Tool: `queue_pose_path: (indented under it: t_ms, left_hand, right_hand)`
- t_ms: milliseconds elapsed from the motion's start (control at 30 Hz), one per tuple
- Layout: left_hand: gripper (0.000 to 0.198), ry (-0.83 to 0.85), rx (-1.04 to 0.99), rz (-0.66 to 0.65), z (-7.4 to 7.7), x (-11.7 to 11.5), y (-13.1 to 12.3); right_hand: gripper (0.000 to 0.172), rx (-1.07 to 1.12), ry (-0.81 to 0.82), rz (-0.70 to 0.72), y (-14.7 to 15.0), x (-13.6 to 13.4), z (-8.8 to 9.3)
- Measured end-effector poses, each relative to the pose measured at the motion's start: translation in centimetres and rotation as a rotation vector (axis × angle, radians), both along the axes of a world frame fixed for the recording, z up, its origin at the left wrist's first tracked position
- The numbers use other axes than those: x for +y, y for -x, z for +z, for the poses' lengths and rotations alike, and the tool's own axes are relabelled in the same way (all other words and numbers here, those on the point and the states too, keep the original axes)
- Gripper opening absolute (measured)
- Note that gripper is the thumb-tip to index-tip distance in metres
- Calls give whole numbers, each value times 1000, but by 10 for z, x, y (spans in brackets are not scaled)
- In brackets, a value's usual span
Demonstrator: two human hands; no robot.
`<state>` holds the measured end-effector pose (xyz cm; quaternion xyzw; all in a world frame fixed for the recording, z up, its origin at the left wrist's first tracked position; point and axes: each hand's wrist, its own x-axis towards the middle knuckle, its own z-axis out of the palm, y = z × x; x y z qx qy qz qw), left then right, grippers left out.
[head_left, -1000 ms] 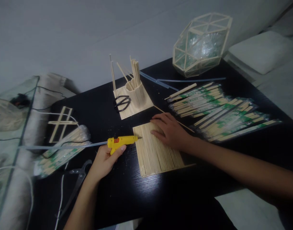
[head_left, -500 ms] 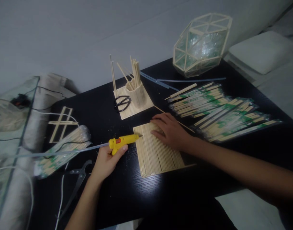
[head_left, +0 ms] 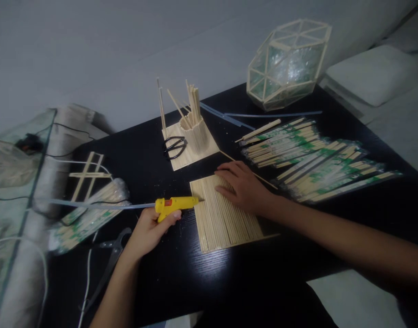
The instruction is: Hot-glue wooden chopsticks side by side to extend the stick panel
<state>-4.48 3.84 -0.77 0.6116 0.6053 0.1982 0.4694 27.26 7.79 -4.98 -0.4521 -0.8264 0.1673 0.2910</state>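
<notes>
Yellow plastic glue gun (head_left: 176, 203) was clasped in left hand (head_left: 145, 234); flat pale wooden-stick panel (head_left: 212, 218) was pressed by right hand (head_left: 245, 189), grip spread, empty. Gluing was presumed; steady nozzle (head_left: 201, 199) needed.

On the table (head_left: 257, 259), a stick panel (head_left: 212, 223) lies at the centre, the right hand (head_left: 245, 189) on it, the glue gun (head_left: 176, 203) in the left hand (head_left: 149, 232) at its left side. Behind, near the far edge, a cup of sticks (head_left: 199, 139) stands on a base (head_left: 181, 161). A polyhedron frame (head_left: 291, 68) sits at the far right corner, wrapped chopsticks (head_left: 318, 159) before it. Toward the left edge, a wrapped bundle (head_left: 89, 223), pliers (head_left: 117, 247) in front.
</notes>
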Motion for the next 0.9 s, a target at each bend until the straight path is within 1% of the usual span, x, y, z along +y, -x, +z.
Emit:
queue_pose_path:
  t_ms: [100,167,333,467,600,767,900]
  left_hand:
    - [47,-16,6,56,1,1,-6]
    - [48,-21,17,55,1,1,-8]
    - [48,-7,42,-12,2,2,-3]
    - [46,15,46,-91,6,2,1]
    - [46,5,45,-142,9,2,3]
    - [44,-33,38,-167,8,3,3]
    - [47,-26,64,-148,7,4,4]
  right_hand:
    - [36,1,-4,1,0,0,0]
    - [36,3,-6,2,0,0,0]
    - [36,-2,-16,1,0,1,-2]
    - [36,-2,-17,1,0,1,-2]
    - [36,0,-17,2,0,0,-1]
    - [36,-6,-23,5,0,0,-2]
    - [36,1,-19,1,0,0,-3]
